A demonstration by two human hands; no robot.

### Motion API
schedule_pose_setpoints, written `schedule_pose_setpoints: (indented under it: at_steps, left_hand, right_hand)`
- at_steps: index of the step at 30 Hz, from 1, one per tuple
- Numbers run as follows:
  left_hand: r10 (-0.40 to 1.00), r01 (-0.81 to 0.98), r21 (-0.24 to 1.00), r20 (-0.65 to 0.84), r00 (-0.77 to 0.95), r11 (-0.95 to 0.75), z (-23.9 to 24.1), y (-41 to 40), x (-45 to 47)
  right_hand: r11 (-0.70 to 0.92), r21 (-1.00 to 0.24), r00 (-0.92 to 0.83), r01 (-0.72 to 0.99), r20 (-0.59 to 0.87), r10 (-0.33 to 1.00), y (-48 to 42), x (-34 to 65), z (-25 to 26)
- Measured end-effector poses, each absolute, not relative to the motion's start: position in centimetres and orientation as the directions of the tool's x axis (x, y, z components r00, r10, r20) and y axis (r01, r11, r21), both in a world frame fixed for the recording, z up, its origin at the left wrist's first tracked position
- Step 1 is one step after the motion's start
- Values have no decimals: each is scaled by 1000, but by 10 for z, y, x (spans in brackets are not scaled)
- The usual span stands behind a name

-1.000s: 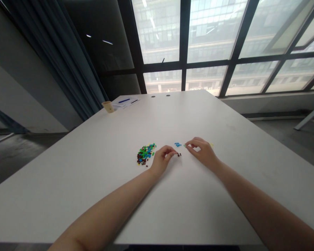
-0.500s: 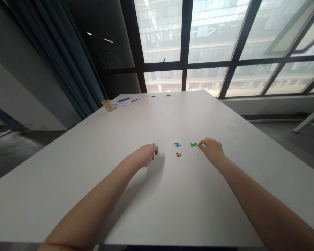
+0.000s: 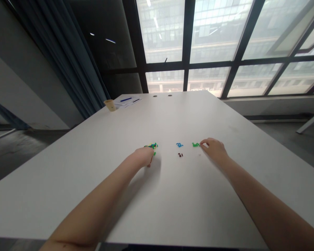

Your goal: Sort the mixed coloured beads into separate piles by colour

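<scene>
My left hand (image 3: 143,156) lies over a heap of tiny multicoloured plastic bricks (image 3: 151,146), hiding most of it, and only green, blue and yellow pieces show past the fingertips. I cannot tell whether those fingers hold anything. My right hand (image 3: 214,151) is curled, with its fingertips at the edge of a small group of green bricks (image 3: 195,144). Between my hands lie a small group of blue bricks (image 3: 179,144) and a few dark brown bricks (image 3: 180,155), sorted apart from each other.
The bricks lie on a large white table (image 3: 172,209). At its far end stand a tan paper cup (image 3: 110,105) and papers with a blue pen (image 3: 126,101). Large windows stand beyond the table, and a dark blue curtain hangs at the left.
Over the last second my left hand moved left onto the heap, and my right hand moved right. A green group now lies beside the blue bricks. The view has tilted slightly upward.
</scene>
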State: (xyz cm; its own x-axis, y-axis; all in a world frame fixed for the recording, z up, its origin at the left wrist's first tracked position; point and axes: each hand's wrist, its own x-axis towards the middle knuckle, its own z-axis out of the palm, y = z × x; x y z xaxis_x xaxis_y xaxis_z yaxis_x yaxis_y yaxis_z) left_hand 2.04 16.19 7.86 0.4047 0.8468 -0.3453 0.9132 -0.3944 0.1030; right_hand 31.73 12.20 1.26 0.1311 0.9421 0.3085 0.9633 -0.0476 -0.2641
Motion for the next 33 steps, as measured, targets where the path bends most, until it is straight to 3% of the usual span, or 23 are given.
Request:
schedule_pose_setpoints:
  at_steps: [4,8,11,14,17,20,27,33]
  left_hand:
    - [875,934,-32,-362,322,-356,80,155,28]
    - [861,918,-39,-363,355,-395,82,152,29]
    - [804,866,86,-338,490,-492,82,154,27]
    - [707,754,333,-274,652,-566,84,156,27]
    - [602,612,560,-234,763,-558,87,157,29]
    - [553,503,703,-185,812,-504,91,156,33]
    - [568,285,837,36,823,-466,88,155,40]
    - [555,213,860,94,826,-463,83,156,40]
  right_hand:
    - [-27,-280,118,960,313,942,122,316,15]
    - [-26,-299,123,954,310,943,123,317,16]
    - [-10,-311,116,950,325,939,122,316,17]
    - [20,-322,99,946,350,932,120,311,19]
    - [76,-337,62,938,381,923,117,303,22]
    - [171,-354,-1,919,433,901,113,292,25]
    - [402,-294,-217,867,504,836,100,263,30]
    - [434,-274,-237,858,539,808,99,261,29]
